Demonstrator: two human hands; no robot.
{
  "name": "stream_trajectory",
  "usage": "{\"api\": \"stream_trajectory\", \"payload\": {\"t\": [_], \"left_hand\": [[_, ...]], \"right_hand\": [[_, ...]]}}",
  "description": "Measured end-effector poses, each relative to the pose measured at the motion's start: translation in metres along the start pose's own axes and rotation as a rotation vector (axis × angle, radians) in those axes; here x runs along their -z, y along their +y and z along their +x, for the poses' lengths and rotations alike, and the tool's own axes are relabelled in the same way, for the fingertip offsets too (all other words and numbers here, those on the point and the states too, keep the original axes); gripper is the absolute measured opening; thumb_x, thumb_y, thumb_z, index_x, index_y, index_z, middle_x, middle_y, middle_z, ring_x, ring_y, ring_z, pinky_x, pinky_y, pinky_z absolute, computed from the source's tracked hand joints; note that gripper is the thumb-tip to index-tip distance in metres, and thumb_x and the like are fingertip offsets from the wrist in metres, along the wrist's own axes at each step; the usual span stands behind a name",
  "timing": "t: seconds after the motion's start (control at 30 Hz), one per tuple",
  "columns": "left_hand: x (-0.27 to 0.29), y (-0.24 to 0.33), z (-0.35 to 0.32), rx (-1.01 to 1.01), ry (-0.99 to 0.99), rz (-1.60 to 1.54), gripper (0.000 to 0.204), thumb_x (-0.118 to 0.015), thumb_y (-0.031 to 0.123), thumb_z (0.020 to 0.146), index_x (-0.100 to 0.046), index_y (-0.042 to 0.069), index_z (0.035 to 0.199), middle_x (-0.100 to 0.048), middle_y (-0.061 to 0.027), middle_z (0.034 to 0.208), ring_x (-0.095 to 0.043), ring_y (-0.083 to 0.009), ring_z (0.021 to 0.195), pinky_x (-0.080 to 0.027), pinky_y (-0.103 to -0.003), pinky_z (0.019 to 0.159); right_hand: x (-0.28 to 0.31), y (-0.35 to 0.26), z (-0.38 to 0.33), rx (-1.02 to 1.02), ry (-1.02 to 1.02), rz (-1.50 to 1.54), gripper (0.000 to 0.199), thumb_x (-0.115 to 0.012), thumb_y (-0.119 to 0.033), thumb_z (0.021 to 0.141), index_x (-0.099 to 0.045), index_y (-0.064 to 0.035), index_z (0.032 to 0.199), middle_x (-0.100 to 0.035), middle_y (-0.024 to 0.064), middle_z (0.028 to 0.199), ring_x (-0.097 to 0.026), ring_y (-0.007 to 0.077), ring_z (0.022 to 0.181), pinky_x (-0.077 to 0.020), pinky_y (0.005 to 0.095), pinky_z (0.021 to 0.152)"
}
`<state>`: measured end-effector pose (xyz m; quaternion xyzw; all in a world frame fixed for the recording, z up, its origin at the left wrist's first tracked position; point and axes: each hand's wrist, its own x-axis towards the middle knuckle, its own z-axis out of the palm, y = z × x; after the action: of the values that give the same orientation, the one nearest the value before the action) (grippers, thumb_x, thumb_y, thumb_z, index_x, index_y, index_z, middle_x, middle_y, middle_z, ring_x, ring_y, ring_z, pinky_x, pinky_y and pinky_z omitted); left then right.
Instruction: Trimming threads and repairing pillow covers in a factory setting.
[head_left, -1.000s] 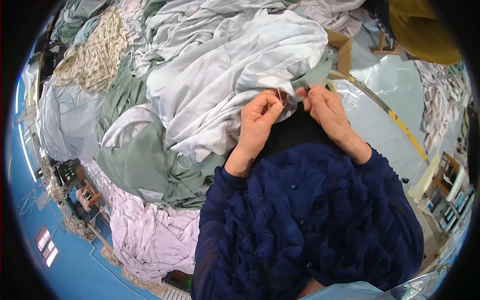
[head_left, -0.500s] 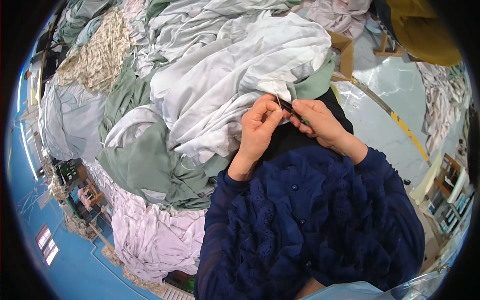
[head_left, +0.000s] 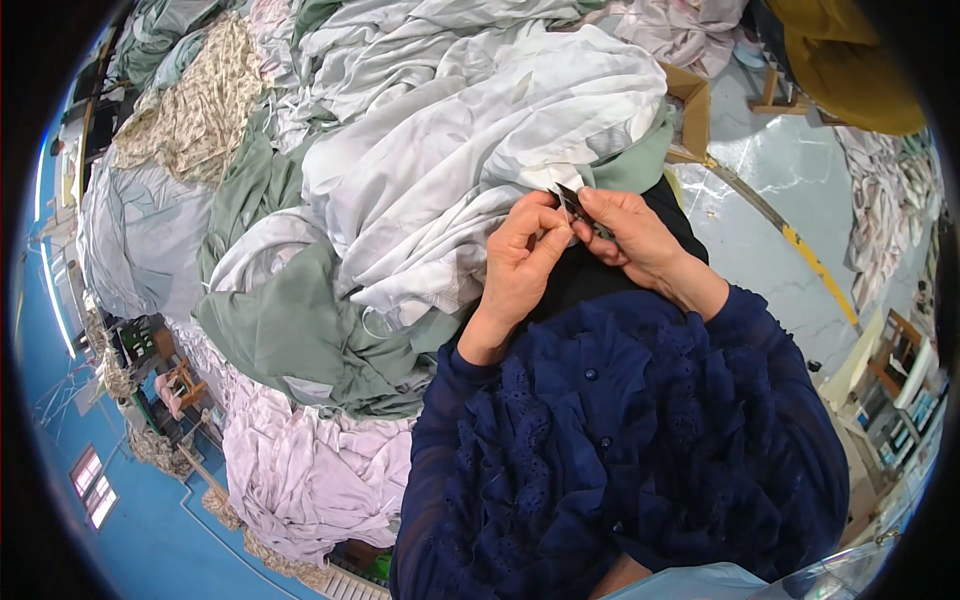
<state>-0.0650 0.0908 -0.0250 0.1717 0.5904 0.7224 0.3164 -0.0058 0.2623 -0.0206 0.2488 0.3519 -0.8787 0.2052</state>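
Observation:
My right hand (head_left: pixel 640 235) is closed round dark thread snips (head_left: pixel 570 200), whose blades point up and to the left. Close beside it, my left hand (head_left: pixel 523 252) pinches the edge of a white and pale grey patterned cloth (head_left: pixel 430 165), with a thin pale strand by the fingertips. The blades lie right at those fingertips. A large bunched heap of this cloth spreads over my lap and away to the left, with sage green fabric (head_left: pixel 290 325) folded along its underside. Where the pinched edge runs on is hidden behind my fingers.
Beige patterned cloth (head_left: pixel 200 100) and pinkish white cloth (head_left: pixel 310 470) are heaped on the left. An open cardboard box (head_left: pixel 690 115) stands beyond my right hand. Mustard fabric (head_left: pixel 850 60) hangs at the far right, above a shiny grey floor (head_left: pixel 760 210) with a yellow-marked strip.
The snips have come up, and their blades now show above my left fingertips. Both hands have shifted slightly; the left pinch stays closed.

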Motion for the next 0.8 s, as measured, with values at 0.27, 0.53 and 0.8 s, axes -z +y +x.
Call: {"api": "stream_trajectory", "payload": {"t": [0.27,0.53,0.8], "left_hand": [[0.0011,0.0025,-0.0052,0.001,0.052,0.002,0.003,-0.060,0.001,0.090,-0.059,0.001,0.087,-0.053,-0.0071,0.111,-0.053,-0.0128,0.098,-0.040,-0.026,0.089],[0.0034,0.0031,-0.0066,-0.011,0.058,0.061,0.003,-0.060,0.000,0.088,-0.058,0.001,0.086,-0.055,-0.0084,0.111,-0.053,-0.0142,0.100,-0.039,-0.026,0.090],[0.0045,0.0056,-0.0060,-0.015,0.053,0.047,0.004,-0.059,0.000,0.089,-0.058,0.002,0.085,-0.056,-0.0078,0.109,-0.052,-0.0134,0.099,-0.039,-0.025,0.089]], "right_hand": [[0.0006,-0.0049,0.0024,0.022,0.038,-0.122,0.034,-0.053,-0.036,0.099,-0.065,-0.0040,0.097,-0.055,-0.0037,0.072,-0.037,0.0000,0.048,-0.0237,0.0160,0.041],[0.0041,-0.0054,0.0038,0.032,0.032,-0.165,0.031,-0.056,-0.033,0.098,-0.067,-0.0041,0.098,-0.055,-0.0046,0.072,-0.037,-0.0002,0.048,-0.0237,0.0157,0.042],[0.0029,-0.0049,0.0052,0.038,0.046,-0.183,0.029,-0.057,-0.031,0.097,-0.068,-0.0047,0.097,-0.054,-0.0048,0.071,-0.037,-0.0001,0.049,-0.0239,0.0153,0.042]]}}
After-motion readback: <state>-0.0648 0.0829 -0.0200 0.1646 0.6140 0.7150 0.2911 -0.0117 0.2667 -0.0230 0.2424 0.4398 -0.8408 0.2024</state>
